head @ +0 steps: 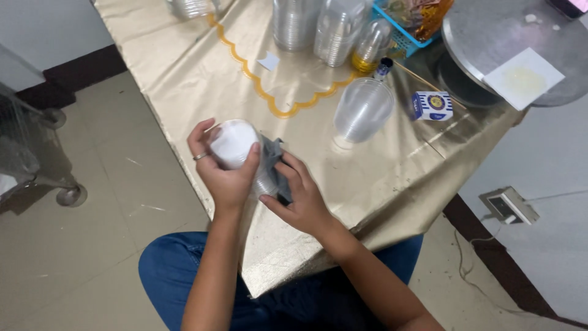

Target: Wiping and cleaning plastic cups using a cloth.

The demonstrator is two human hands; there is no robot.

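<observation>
Currently, the left hand [226, 175] is clamped around a clear plastic cup [234, 144] above the gold-covered table [343, 184] edge. The right hand [300, 196] pinches a grey cloth [274, 160] against the cup's side. A stack of cups [362, 110] lies nearby.

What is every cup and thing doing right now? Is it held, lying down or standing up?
Left hand: fingers closed around the white cup.
White cup: held, tipped on its side.
Right hand: fingers pressing the grey cloth.
Grey cloth: crumpled against the cup.
Stack of clear cups: lying on its side on the gold tablecloth.
Small box: closed, lying flat.
Blue basket: upright, filled.
</observation>
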